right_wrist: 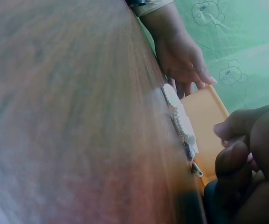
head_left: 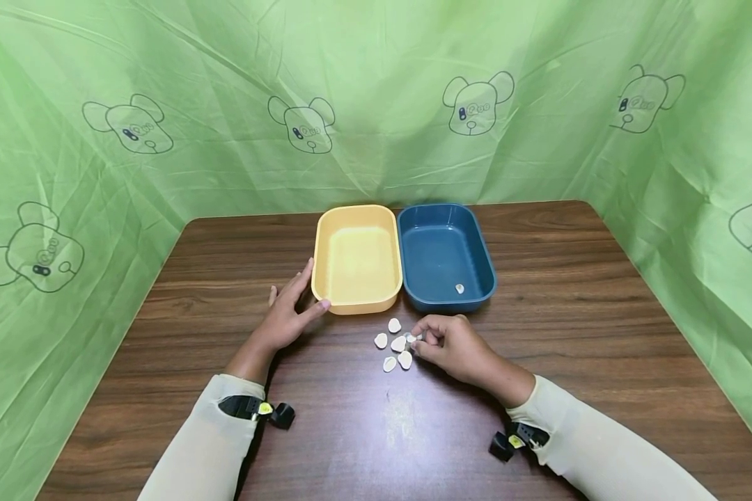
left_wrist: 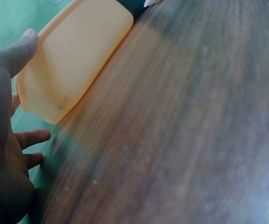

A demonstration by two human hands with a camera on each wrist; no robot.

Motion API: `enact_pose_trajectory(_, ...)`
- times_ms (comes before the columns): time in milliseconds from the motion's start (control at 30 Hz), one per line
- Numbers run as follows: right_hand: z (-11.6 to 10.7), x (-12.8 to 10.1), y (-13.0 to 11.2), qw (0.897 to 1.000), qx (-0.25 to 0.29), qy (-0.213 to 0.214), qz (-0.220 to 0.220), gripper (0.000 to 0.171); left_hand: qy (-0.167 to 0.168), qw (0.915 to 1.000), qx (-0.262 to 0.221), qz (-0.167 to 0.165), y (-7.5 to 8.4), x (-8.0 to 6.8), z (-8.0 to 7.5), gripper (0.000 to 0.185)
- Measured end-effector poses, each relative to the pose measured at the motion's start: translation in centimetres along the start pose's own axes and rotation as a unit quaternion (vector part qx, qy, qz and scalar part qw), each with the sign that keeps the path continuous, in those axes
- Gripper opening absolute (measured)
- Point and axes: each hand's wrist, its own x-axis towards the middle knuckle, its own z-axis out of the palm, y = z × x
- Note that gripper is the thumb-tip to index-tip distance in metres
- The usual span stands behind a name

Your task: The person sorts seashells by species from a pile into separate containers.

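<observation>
My left hand (head_left: 285,316) rests with spread fingers against the left side and near corner of a yellow tray (head_left: 357,307). In the left wrist view, its thumb (left_wrist: 27,44) lies at the rim of that tray. My right hand (head_left: 457,348) has its thumb and forefinger pinched around a small whitish seashell (head_left: 412,338), partly hidden by the fingers. Just left of those fingertips, several white seashells (head_left: 398,344) lie loosely grouped on the table. Ridged edges show on the shells (right_wrist: 178,112) in the right wrist view.
Beside the yellow tray stands a dark blue tray (head_left: 441,305), with one small shell (head_left: 459,288) inside near its front. The wooden table (head_left: 570,299) ends at a green cloth (head_left: 388,167) hanging behind and at both sides.
</observation>
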Motion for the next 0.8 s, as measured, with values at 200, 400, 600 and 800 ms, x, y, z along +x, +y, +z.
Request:
enact_pose_trajectory(200,0.0,-0.1,-0.4,0.999,0.024,0.025,-0.023,0.013,-0.007,0.9998,0.017,-0.009,0.4,-0.1,-0.2,0.096)
enact_pose_trajectory(400,-0.2,0.0,-0.7,0.997,0.027,0.069,-0.035,0.016,-0.011,0.9995,0.027,-0.014,0.5,0.0,-0.2,0.095)
enact_pose_trajectory(600,-0.4,0.2,-0.7,0.99,0.028,0.134,-0.046,0.009,0.006,1.0,-0.002,-0.001,0.1,0.0,0.0,0.098)
enact_pose_trajectory(800,-0.8,0.4,-1.0,0.978,0.022,0.205,-0.02,0.008,0.01,0.9998,-0.009,0.013,-0.6,0.1,0.2,0.099)
